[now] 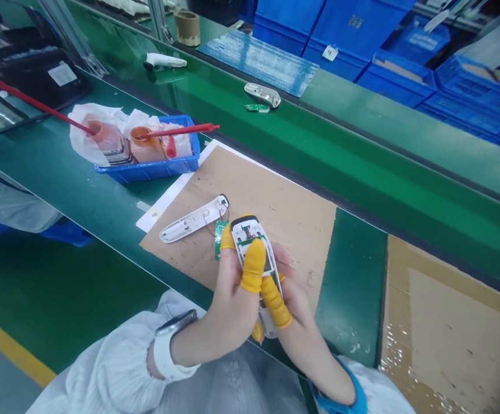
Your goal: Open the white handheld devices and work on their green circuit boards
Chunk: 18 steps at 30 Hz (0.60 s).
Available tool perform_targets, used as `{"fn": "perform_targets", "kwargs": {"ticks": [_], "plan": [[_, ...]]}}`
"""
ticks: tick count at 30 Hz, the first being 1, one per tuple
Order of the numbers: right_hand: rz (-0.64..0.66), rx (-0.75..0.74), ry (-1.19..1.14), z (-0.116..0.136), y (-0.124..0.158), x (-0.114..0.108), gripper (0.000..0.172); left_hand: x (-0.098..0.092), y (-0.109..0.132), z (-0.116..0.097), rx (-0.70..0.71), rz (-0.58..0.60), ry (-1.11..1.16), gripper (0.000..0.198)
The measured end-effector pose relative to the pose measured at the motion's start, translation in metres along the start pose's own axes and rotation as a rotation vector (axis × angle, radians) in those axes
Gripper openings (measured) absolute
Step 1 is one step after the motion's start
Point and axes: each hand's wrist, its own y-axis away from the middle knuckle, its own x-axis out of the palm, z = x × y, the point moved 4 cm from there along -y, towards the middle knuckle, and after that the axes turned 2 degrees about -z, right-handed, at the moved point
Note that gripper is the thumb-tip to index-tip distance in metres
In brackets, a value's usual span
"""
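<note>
Head view: my left hand and right hand firmly grasp an open white device housing; a wired second shell lies just beyond them on a cardboard sheet.

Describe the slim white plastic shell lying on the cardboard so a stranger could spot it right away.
On the green workbench, find the brown cardboard sheet. On it, beside the white casing held by the left hand and right hand, lies a slim white plastic shell. Only this shell trails thin wires to a green circuit board.
</note>
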Motion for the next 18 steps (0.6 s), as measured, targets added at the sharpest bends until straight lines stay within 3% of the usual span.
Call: {"fn": "perform_targets", "kwargs": {"ticks": [5,7,10,12,14,16,18], "plan": [[-0.146,-0.320,0.096,-0.003,0.009,-0.002,0.028,0.002,0.005,0.001,0.123,0.167,-0.114,0.024],[-0.052,-0.308,0.157,-0.008,0.003,-0.008,0.028,0.000,0.000,0.000,0.159,0.220,-0.256,0.022],[0.103,-0.212,0.258,-0.013,-0.029,-0.031,0.044,-0.012,-0.021,-0.009,0.251,0.300,-0.685,0.030],[0.084,-0.164,0.330,-0.014,-0.065,-0.060,0.048,-0.029,-0.041,-0.023,0.362,0.244,-1.002,0.048],[-0.036,-0.103,0.398,-0.015,-0.108,-0.101,0.045,-0.053,-0.063,-0.040,0.375,0.086,-1.273,0.066],[-0.213,-0.013,0.468,-0.017,-0.152,-0.149,0.037,-0.077,-0.081,-0.049,0.224,0.030,-1.432,0.062],[-0.385,0.079,0.532,-0.019,-0.189,-0.193,0.029,-0.096,-0.090,-0.052,0.059,0.028,-1.444,0.056]]}}
